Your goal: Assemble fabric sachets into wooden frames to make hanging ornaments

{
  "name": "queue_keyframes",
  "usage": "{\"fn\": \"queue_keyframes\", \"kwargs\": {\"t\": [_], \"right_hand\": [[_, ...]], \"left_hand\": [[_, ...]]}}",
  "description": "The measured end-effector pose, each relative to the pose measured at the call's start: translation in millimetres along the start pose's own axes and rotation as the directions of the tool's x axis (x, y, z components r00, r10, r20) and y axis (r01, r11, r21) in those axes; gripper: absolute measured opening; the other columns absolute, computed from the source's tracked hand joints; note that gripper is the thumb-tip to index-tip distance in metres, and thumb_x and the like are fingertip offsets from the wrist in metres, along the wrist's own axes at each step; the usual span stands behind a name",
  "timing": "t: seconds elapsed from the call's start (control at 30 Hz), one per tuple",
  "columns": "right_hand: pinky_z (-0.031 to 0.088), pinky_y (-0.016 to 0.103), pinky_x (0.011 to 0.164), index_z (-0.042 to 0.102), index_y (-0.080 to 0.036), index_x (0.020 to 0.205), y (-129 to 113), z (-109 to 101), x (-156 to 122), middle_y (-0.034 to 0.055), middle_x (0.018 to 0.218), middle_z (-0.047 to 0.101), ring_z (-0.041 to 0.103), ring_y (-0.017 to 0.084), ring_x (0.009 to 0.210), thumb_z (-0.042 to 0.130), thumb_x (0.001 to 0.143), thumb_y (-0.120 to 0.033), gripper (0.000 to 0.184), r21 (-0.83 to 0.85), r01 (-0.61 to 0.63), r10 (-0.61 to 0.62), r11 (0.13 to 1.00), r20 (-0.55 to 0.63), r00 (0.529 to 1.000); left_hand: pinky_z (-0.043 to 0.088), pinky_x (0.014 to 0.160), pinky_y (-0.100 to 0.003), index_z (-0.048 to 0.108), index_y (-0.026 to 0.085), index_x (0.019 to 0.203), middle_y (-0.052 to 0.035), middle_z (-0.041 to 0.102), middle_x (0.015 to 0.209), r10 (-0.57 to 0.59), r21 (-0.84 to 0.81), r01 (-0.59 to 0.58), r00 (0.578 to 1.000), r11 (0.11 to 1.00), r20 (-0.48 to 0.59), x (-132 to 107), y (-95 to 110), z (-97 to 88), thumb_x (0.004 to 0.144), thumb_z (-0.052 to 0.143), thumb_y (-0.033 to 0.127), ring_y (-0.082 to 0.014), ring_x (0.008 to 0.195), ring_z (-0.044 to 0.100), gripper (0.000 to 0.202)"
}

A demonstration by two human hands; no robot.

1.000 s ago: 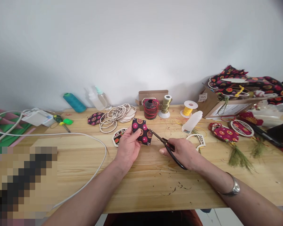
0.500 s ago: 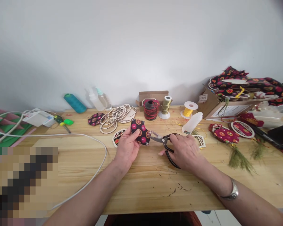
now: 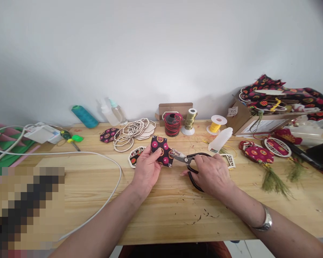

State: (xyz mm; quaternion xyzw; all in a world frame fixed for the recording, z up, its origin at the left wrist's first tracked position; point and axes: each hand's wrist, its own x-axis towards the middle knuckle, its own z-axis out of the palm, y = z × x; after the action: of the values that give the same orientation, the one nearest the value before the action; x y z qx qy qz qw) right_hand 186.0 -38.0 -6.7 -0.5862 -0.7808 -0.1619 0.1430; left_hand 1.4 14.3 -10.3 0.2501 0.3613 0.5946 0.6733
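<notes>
My left hand [image 3: 146, 168] pinches a small padded piece of black fabric with pink and orange circles [image 3: 162, 149], held just above the wooden table [image 3: 161, 211]. My right hand [image 3: 211, 172] grips black scissors [image 3: 188, 162] through their handles. The blades are parted and their tips touch the fabric piece's right edge. Small dark thread clippings lie on the table in front of my hands.
A stack of pale wooden frames [image 3: 134, 130], a red thread spool [image 3: 172, 124], a gold spool [image 3: 190, 120] and a yellow spool [image 3: 215, 126] stand behind. A white cable [image 3: 107, 193] loops at left. A cardboard box with patterned fabric [image 3: 261, 107] and finished ornaments [image 3: 255, 152] sit right.
My right hand turned flatter and moved up toward the fabric. The scissors swung from a steep diagonal to nearly level, and their blades opened at the fabric's right edge.
</notes>
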Motion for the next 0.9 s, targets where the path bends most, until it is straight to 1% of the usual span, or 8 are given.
{"fn": "queue_keyframes", "kwargs": {"t": [0.13,0.37,0.53,0.7,0.83,0.9], "right_hand": [[0.021,0.033,0.062,0.059,-0.015,0.067,-0.7,-0.6,0.1,0.0069,0.057,0.066,0.053,0.018,0.049,0.049,0.089,-0.046,0.039,-0.006,-0.002,0.002,1.0,0.002,1.0],[0.021,0.034,0.062,0.06,-0.015,0.065,-4.1,0.9,-1.0,0.0071,0.053,0.063,0.052,0.019,0.047,0.048,0.09,-0.045,0.041,-0.091,0.009,-0.014,0.996,-0.047,0.999],[0.022,0.034,0.061,0.06,-0.015,0.065,-3.7,2.6,-1.2,0.0074,0.052,0.063,0.051,0.019,0.047,0.049,0.089,-0.045,0.04,-0.101,0.007,-0.012,0.995,-0.049,0.999],[0.022,0.033,0.06,0.06,-0.015,0.065,-3.6,3.9,-2.1,0.0074,0.053,0.063,0.051,0.018,0.047,0.051,0.088,-0.043,0.038,-0.101,0.008,-0.013,0.995,-0.05,0.999],[0.024,0.033,0.059,0.06,-0.014,0.064,-3.5,4.9,-3.1,0.0077,0.052,0.064,0.052,0.017,0.046,0.05,0.089,-0.044,0.041,-0.089,0.013,-0.019,0.996,-0.068,0.998],[0.025,0.033,0.058,0.061,-0.014,0.064,-4.0,5.1,-3.2,0.008,0.052,0.064,0.053,0.017,0.046,0.05,0.089,-0.045,0.042,-0.072,0.01,-0.013,0.997,-0.046,0.999]], "left_hand": [[0.05,0.056,-0.019,0.072,0.018,0.095,-0.0018,0.075,0.088,0.005,0.009,-0.005,1.0,1.0,0.004,-0.5,-0.1,0.2,0.067,0.077,0.012,-0.0108,0.068,0.067,0.029],[0.05,0.055,-0.019,0.072,0.019,0.096,-0.0011,0.075,0.088,0.01,-0.018,-0.01,1.0,1.0,0.005,-1.5,0.0,1.3,0.067,0.076,0.01,-0.0108,0.068,0.066,0.031],[0.051,0.058,-0.02,0.072,0.02,0.098,-0.0024,0.075,0.091,0.031,-0.003,-0.031,0.999,1.0,0.022,-2.0,0.0,1.1,0.068,0.075,0.011,-0.0121,0.072,0.067,0.032],[0.052,0.059,-0.021,0.072,0.02,0.098,-0.002,0.075,0.089,0.039,0.001,-0.039,0.999,0.999,0.02,-1.8,-0.3,0.2,0.067,0.076,0.012,-0.0125,0.072,0.067,0.032],[0.052,0.058,-0.021,0.072,0.02,0.095,-0.0013,0.074,0.087,0.043,-0.009,-0.043,0.999,0.999,0.029,-2.2,0.2,1.1,0.065,0.078,0.012,-0.012,0.069,0.066,0.032],[0.052,0.056,-0.021,0.073,0.019,0.094,-0.0012,0.074,0.085,0.041,-0.009,-0.041,0.999,0.999,0.034,-2.2,0.7,1.8,0.065,0.078,0.012,-0.0117,0.067,0.066,0.03]]}}
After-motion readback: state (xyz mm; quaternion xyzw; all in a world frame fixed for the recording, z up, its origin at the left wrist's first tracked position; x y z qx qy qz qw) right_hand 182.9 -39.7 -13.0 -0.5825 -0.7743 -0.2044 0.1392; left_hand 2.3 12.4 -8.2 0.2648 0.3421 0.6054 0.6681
